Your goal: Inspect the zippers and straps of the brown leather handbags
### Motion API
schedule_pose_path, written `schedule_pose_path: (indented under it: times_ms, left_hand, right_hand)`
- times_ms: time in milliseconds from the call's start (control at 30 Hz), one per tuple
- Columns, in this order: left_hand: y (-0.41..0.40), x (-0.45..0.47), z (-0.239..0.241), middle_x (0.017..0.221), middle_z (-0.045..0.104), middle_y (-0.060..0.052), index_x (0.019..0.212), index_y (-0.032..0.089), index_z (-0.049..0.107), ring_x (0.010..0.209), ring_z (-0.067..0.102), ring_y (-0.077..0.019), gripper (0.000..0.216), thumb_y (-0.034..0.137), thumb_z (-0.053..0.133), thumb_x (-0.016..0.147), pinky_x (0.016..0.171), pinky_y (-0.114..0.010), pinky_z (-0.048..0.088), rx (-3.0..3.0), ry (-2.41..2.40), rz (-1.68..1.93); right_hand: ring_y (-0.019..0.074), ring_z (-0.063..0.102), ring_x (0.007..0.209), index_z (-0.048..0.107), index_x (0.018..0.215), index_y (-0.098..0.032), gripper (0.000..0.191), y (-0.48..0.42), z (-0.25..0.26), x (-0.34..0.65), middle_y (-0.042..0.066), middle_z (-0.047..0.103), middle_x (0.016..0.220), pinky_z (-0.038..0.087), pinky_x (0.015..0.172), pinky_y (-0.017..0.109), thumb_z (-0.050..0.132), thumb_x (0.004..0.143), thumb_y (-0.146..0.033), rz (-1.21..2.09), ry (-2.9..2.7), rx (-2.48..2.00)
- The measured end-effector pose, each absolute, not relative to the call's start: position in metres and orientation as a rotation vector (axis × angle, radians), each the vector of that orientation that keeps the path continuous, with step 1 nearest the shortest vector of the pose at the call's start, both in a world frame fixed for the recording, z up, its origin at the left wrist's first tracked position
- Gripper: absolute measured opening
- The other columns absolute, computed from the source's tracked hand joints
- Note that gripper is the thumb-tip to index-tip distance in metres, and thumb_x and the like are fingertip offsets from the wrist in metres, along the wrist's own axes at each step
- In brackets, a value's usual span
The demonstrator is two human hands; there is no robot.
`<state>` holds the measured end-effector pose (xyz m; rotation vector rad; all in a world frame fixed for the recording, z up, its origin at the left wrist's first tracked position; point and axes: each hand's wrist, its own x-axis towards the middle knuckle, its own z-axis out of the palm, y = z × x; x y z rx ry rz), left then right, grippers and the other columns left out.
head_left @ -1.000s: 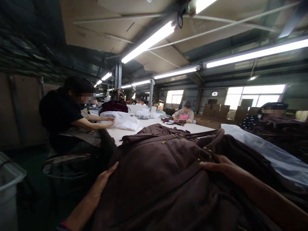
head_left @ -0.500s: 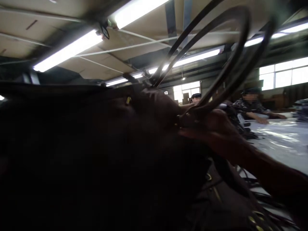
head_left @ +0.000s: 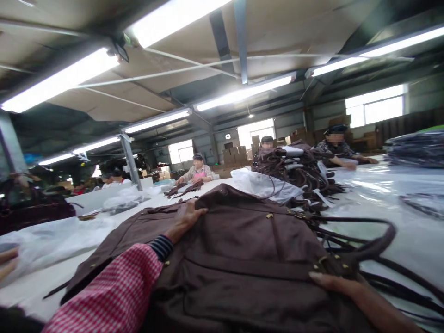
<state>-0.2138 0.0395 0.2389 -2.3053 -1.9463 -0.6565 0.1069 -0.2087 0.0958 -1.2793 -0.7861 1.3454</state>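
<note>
A dark brown fabric handbag point(head_left: 243, 240) lies spread out in front of me, with small brass-coloured fittings and long strap handles point(head_left: 374, 240) looping off to the right. My left hand point(head_left: 187, 218) rests on its upper left part, thumb spread away from the other fingers, whose tips are hard to see. At the bag's right side, my right hand point(head_left: 342, 284) grips it near the handle base. The right thumb lies on top, while the other fingers are hidden.
Beyond the bag stands a heap of brown bags point(head_left: 291, 169) beside clear plastic wrap point(head_left: 263, 182). More plastic point(head_left: 69, 231) covers the table at left, where another person's fingers point(head_left: 9, 263) show. A dark stack point(head_left: 416, 148) sits far right. Several co-workers sit across the table.
The handbag, raised close to the camera before and blocking much of the view, is now down on the table. Its handles have dropped to the right, and my left hand has become visible.
</note>
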Motion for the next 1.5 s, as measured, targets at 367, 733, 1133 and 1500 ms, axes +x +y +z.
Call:
schedule_pose_path:
  times_ms: [367,733,1133,1500]
  left_hand:
    - [0.033,-0.166,0.302,0.137,0.056,-0.013,0.143,0.019,0.047,0.120,0.052,-0.0335,0.063,0.033,0.069,0.086,0.091,-0.039,0.049,-2.232,-1.112,-0.350]
    - [0.072,-0.117,0.167,0.152,0.050,-0.014,0.153,0.021,0.042,0.144,0.038,-0.0304,0.058,0.051,0.044,0.103,0.124,-0.058,0.009,-2.367,-0.722,-0.351]
    - [0.082,-0.124,0.157,0.148,0.054,-0.012,0.149,0.022,0.047,0.141,0.043,-0.0309,0.056,0.052,0.047,0.102,0.125,-0.058,0.010,-2.331,-0.635,-0.515]
    - [0.078,-0.125,0.157,0.136,0.062,-0.010,0.140,0.020,0.053,0.131,0.051,-0.0272,0.048,0.048,0.050,0.102,0.125,-0.055,0.011,-2.402,-0.620,-0.688]
  right_hand:
    - [0.0320,0.076,0.095,0.067,0.121,-0.016,0.057,-0.204,0.102,0.110,0.012,0.078,0.103,0.061,0.091,0.042,0.083,0.072,-0.041,1.478,-0.609,-1.246]
    - [0.0360,0.067,0.117,0.071,0.116,-0.019,0.056,-0.208,0.095,0.117,0.011,0.075,0.118,0.058,0.096,0.043,0.078,0.072,-0.053,1.362,-0.769,-1.399]
    - [0.0378,0.067,0.114,0.066,0.127,-0.022,0.073,-0.200,0.106,0.158,0.013,0.073,0.120,0.063,0.079,0.042,0.066,0.073,-0.072,0.940,-0.695,-1.390]
    - [0.0100,0.051,0.039,0.068,0.086,-0.012,0.047,-0.196,0.137,0.197,0.008,0.067,0.060,0.030,0.035,0.017,0.054,0.094,-0.056,0.994,-0.810,-1.650]
